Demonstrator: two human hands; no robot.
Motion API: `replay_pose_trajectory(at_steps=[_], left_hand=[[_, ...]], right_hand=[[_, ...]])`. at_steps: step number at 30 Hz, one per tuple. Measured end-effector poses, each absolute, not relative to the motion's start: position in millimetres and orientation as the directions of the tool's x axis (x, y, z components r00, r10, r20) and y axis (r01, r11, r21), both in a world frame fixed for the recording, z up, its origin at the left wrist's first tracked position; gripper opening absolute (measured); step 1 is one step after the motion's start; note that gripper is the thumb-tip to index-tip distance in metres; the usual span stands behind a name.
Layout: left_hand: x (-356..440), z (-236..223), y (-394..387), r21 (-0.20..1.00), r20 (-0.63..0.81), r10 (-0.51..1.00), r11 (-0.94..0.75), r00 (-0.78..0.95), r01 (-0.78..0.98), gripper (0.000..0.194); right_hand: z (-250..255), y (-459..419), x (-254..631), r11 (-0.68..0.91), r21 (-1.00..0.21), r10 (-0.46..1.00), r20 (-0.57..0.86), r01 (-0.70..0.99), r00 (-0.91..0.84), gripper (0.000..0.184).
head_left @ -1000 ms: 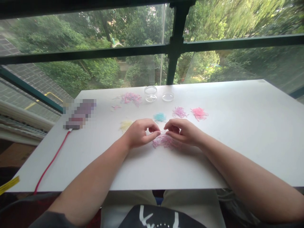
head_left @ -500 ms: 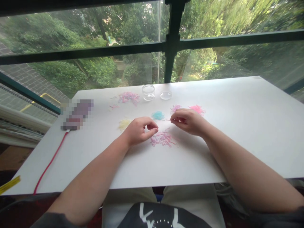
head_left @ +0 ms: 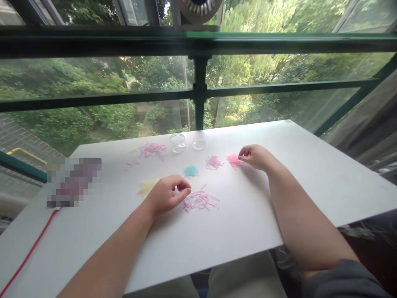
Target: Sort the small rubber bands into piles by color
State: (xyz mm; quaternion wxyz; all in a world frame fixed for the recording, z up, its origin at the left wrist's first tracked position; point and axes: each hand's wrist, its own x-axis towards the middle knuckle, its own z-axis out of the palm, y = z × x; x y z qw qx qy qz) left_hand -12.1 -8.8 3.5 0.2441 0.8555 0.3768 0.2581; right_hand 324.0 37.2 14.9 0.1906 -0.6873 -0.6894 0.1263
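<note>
A loose pile of pink and lilac thin strands (head_left: 201, 201), some looped like small elastic bands, lies before me. My left hand (head_left: 170, 193) is at its left edge, thumb and forefinger brought together; whatever they pinch is too small to make out. To the right, my right hand (head_left: 252, 156) has its fingertips pinched at the edge of a bright pink pile (head_left: 233, 160). Anything between those fingers is hidden. Between the hands sit a lilac pile (head_left: 214, 162) and a turquoise pile (head_left: 191, 170). A pale yellow pile (head_left: 145, 188) is partly behind my left hand.
At the back stand a clear round jar (head_left: 177, 143) and its clear lid (head_left: 198, 144), with a mixed pink-lilac pile (head_left: 153, 150) to their left. A blurred-out device (head_left: 76, 182) with a red cable (head_left: 31, 252) lies on the white table (head_left: 248, 223) at left. Windows rise behind.
My right hand has left the near pile, carrying a thin pink strand, and moved right to the bright pink pile. My left hand stays by the near pile. The view has tilted up and turned right.
</note>
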Motion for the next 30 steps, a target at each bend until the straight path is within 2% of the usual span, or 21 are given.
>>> replay_pose_trajectory(at_steps=[8, 12, 15, 17, 19, 21, 22, 26, 30], left_hand=[[-13.7, 2.2, -7.2, 0.592, 0.237, 0.784, -0.585, 0.574, 0.554, 0.013], [-15.3, 1.0, -6.1, 0.601, 0.22, 0.799, -0.563, 0.56, 0.567, 0.015], [-16.2, -0.1, -4.7, 0.603, 0.216, 0.802, -0.558, 0.557, 0.57, 0.014], [-16.1, -0.6, -4.2, 0.603, 0.204, 0.799, -0.558, 0.566, 0.571, 0.014], [-15.3, -1.2, -4.3, 0.603, 0.179, 0.799, -0.551, 0.575, 0.577, 0.014], [-14.2, -1.9, -4.9, 0.605, 0.148, 0.795, -0.543, 0.588, 0.582, 0.015], [-13.7, -2.3, -5.3, 0.606, 0.139, 0.795, -0.54, 0.59, 0.584, 0.016], [-11.6, -3.3, -6.4, 0.597, 0.121, 0.799, -0.532, 0.588, 0.6, 0.019], [-9.8, -3.1, -6.7, 0.599, 0.103, 0.796, -0.529, 0.597, 0.601, 0.02]], right_hand=[[15.5, 37.2, 322.4, 0.008, -0.434, 0.998, 0.058, 0.901, 0.019, 0.013], [15.4, 38.6, 323.2, 0.044, -0.523, 0.966, 0.239, 0.851, 0.097, 0.016], [11.9, 39.4, 312.9, 0.145, -0.63, 0.907, 0.394, 0.762, 0.152, 0.019], [8.2, 36.5, 298.4, 0.235, -0.675, 0.902, 0.419, 0.7, 0.101, 0.02], [5.3, 29.7, 280.2, 0.349, -0.636, 0.913, 0.396, 0.689, -0.096, 0.019], [4.7, 20.2, 262.5, 0.472, -0.561, 0.882, 0.286, 0.68, -0.376, 0.015], [5.2, 15.4, 255.0, 0.5, -0.538, 0.861, 0.225, 0.679, -0.456, 0.014], [7.4, 3.2, 238.9, 0.516, -0.466, 0.829, 0.06, 0.719, -0.556, 0.019], [2.9, 4.2, 236.0, 0.509, -0.448, 0.831, 0.033, 0.735, -0.555, 0.026]])
